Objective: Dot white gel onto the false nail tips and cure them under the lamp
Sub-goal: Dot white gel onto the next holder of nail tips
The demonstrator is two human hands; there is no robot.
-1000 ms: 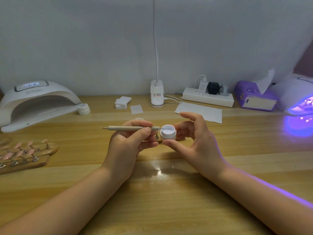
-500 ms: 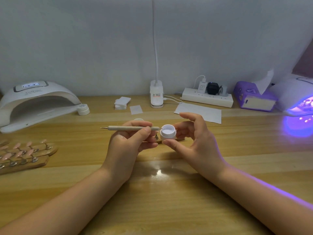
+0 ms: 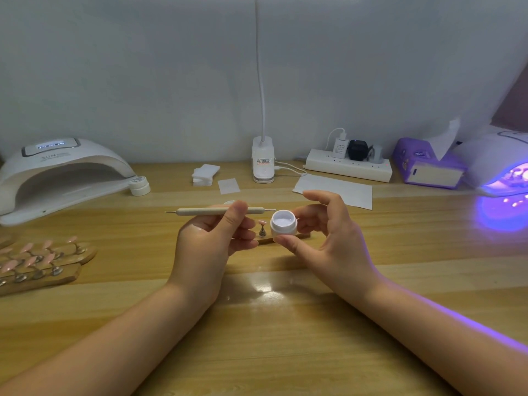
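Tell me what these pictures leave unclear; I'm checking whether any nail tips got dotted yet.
All in the head view:
- Nail tip on the small stand: too small to show any dot; the left hand and gel pot cover the rest.
- Dotting tool: tip too fine to show gel.
- Lit lamp: cut by the right edge, inside washed out by glare.

A nail-art work desk, set against a plain wall

Two nail curing lamps [image 3: 60, 172] [image 3: 497, 164], one glowing violet, flank a wooden table [image 3: 271, 338] holding racks of pink false nail tips [image 3: 37, 261], lint-free wipes [image 3: 204, 174], a power strip [image 3: 348, 167] and a clip-on desk lamp [image 3: 263, 161].
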